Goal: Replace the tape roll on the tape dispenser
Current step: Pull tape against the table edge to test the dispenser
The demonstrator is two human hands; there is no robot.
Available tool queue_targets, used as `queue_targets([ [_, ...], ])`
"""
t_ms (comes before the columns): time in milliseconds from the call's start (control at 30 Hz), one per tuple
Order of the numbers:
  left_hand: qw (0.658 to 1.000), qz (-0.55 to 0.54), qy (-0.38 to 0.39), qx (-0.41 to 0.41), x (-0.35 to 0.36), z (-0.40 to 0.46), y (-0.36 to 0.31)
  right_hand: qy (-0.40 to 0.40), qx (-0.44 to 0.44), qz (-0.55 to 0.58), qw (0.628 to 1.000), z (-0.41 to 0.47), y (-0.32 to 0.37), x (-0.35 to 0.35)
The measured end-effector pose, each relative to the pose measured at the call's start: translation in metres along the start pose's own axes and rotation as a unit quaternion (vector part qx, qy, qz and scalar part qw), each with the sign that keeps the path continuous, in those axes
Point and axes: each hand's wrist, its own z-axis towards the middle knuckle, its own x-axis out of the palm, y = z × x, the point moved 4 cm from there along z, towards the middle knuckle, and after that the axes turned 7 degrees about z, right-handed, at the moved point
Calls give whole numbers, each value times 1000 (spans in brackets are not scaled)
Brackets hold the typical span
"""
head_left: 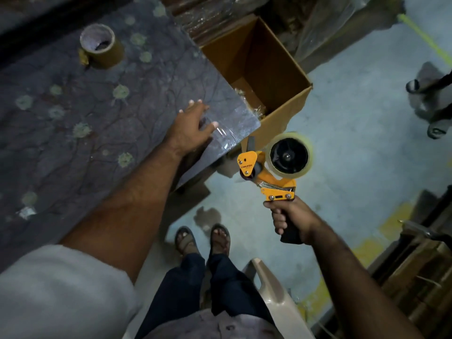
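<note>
While gripping the black handle of the orange metal tape dispenser (pixel 267 172), right hand (pixel 289 220) clenched tight, well out past the corner of the counter (pixel 73 118) and over the pale blue floor (pixel 354 143). Already seated on the dispenser's hub: a clear tape roll (pixel 291 155), close above the right hand. Far back on the counter, well apart from both hands, upright: a brown tape roll with a white cardboard core (pixel 101 46), a loose end showing at its base. Left hand (pixel 192 126) spread open, grasping nothing, fingers resting on the glossy plastic film at the counter's near corner, beside the open brown cardboard box (pixel 281 104).

Likely trouble from here: dispenser held by one hand only over bare floor, so a slip while tugging the roll off the hub could drop it. Serrated blade near the front roller could nick fingers reaching in carelessly. Clear tape end hard to see, easily lost back onto the roll. Cannot tell which roll counts as the replacement.
</note>
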Motion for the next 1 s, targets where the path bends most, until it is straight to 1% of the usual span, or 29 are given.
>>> queue_targets([
  [133,994,-79,-63,-37,-43,-38,-2,66,-16,16,998,-19,34,50],
  [233,981,-144,-109,-70,-83,-70,6,112,-40,-2,993,-33,60,102],
  [300,964,-187,-163,-90,-113,-94,16,136,-66,-29,988,-42,74,138],
  [400,931,-243,-244,-121,-156,-130,38,176,-108,-80,975,-57,92,191],
  [500,899,-287,-286,-164,-186,-166,70,228,-96,-98,964,-71,100,242],
  [567,876,-318,-311,-186,-201,-188,91,269,-70,-79,957,-79,99,276],
  [667,840,-361,-344,-212,-219,-216,121,337,-35,-3,941,-91,93,323],
  [767,806,-396,-365,-244,-231,-241,148,381,-29,63,922,-101,87,363],
  [900,786,-421,-378,-248,-249,-260,173,424,-48,112,898,-102,79,402],
  [1000,782,-424,-382,-252,-259,-268,187,442,-44,120,888,-101,78,421],
])
